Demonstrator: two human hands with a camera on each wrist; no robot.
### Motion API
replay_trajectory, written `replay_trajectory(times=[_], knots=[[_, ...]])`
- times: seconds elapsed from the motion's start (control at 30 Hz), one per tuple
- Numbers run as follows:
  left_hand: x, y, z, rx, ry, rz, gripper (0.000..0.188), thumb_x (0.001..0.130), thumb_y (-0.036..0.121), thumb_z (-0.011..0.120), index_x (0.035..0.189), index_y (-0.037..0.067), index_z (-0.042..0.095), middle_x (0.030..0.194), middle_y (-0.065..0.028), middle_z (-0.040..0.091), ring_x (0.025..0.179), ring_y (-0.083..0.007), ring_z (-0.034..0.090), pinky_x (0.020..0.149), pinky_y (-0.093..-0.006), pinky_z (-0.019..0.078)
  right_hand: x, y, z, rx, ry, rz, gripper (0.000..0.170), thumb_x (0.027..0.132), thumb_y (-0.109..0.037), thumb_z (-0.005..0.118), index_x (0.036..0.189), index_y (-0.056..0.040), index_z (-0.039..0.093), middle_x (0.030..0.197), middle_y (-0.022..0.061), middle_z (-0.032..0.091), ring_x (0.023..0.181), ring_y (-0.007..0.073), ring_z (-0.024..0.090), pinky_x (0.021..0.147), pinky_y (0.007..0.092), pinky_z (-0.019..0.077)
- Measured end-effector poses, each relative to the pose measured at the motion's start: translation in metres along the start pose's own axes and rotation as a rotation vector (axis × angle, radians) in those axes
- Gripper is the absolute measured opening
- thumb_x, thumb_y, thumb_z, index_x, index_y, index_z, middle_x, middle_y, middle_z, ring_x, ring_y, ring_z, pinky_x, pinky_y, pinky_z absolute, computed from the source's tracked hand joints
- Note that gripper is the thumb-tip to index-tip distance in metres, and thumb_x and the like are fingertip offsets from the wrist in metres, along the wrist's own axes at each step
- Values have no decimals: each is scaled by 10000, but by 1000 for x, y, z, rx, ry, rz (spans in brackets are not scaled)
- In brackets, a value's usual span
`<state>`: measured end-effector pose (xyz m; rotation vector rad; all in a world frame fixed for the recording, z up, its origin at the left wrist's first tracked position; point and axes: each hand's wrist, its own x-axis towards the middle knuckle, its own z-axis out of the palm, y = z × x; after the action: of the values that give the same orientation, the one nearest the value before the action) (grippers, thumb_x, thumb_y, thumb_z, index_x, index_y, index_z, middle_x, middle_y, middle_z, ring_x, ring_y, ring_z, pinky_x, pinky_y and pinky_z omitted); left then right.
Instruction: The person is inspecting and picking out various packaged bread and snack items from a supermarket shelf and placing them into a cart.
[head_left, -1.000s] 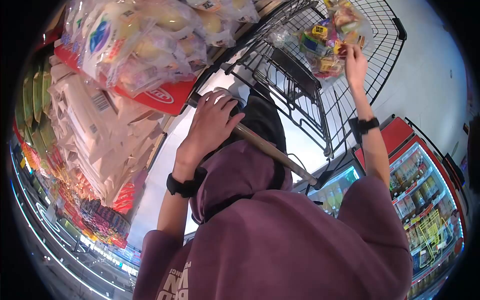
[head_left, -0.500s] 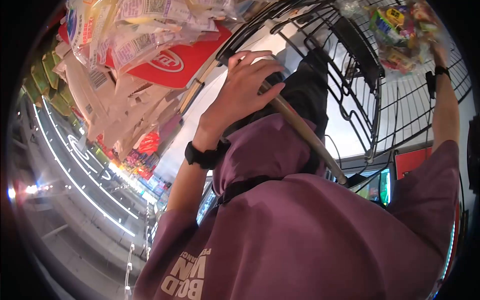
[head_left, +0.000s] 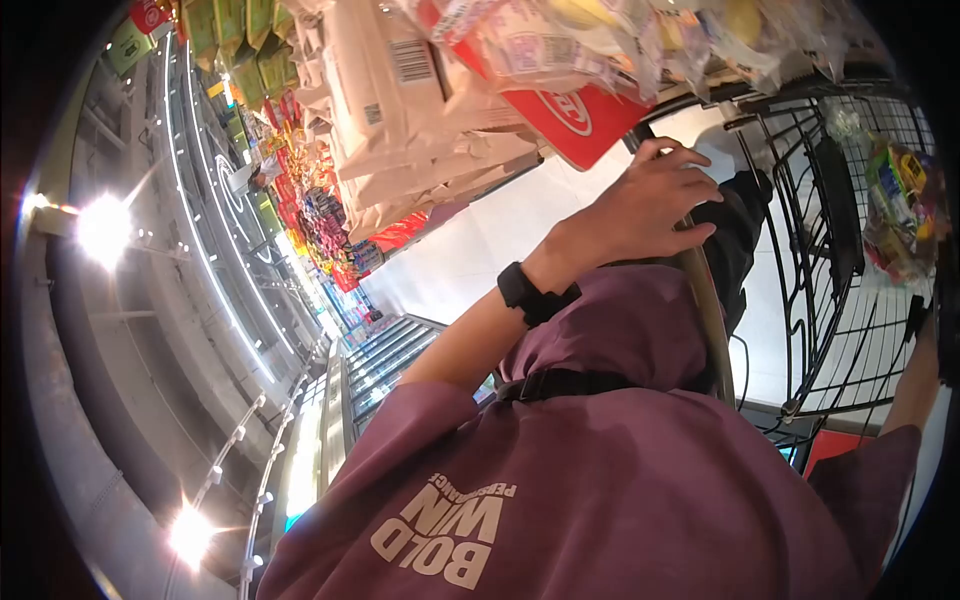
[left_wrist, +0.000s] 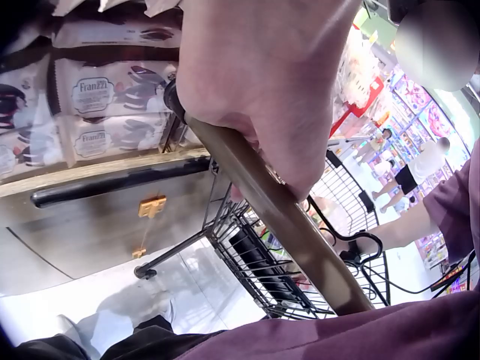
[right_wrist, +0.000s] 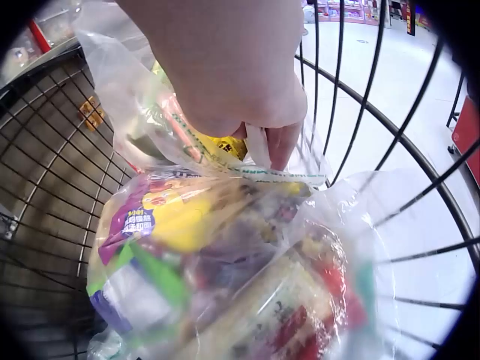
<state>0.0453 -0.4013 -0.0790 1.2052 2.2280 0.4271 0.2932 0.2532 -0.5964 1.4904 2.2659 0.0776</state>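
Observation:
My left hand [head_left: 640, 210] lies over the brown shopping cart handle [head_left: 710, 310], fingers bent across it. In the left wrist view, the thumb and fingers come down on opposite sides of the handle [left_wrist: 255, 187]. Inside the wire cart basket [right_wrist: 56, 195], my right hand [right_wrist: 225, 67] pinches the gathered top of a clear plastic bag [right_wrist: 232, 214]. Colourful packaged snacks, one purple and yellow, show through the film. In the head view the bag [head_left: 895, 210] sits at the right edge, with most of the right hand hidden there.
Pale pink snack packs [head_left: 380, 80] and a red sign [head_left: 575, 125] overhang the cart's left side. Bagged goods [head_left: 560, 45] hang beside them. Behind the cart in the left wrist view, a person in a white top [left_wrist: 424, 165] stands near bright shelves.
The head view has swung, so the cart and bag shift to the right edge. My right arm has moved rightward with the bag; the left hand has stayed on the handle.

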Motion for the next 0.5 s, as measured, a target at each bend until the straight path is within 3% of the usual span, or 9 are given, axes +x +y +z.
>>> replay_trajectory(times=[0.3, 0.5], knots=[[-2, -4, 3, -37, 42, 17, 309, 821, 275, 698, 1039, 57, 683, 1070, -57, 682, 1152, -193, 555, 1052, -390, 313, -13, 29, -18, 82, 107, 110, 529, 859, -559, 454, 1041, -157, 746, 928, 113, 733, 914, 320, 688, 808, 433, 525], [-6, -6, 4, -53, 58, 36, 312, 859, 262, 668, 1093, 56, 669, 1087, -96, 666, 1162, -214, 541, 1044, -384, 315, -92, 24, -107, 308, 230, -35, 465, 857, -509, 551, 946, -108, 767, 787, 97, 732, 757, 299, 704, 718, 389, 535]])
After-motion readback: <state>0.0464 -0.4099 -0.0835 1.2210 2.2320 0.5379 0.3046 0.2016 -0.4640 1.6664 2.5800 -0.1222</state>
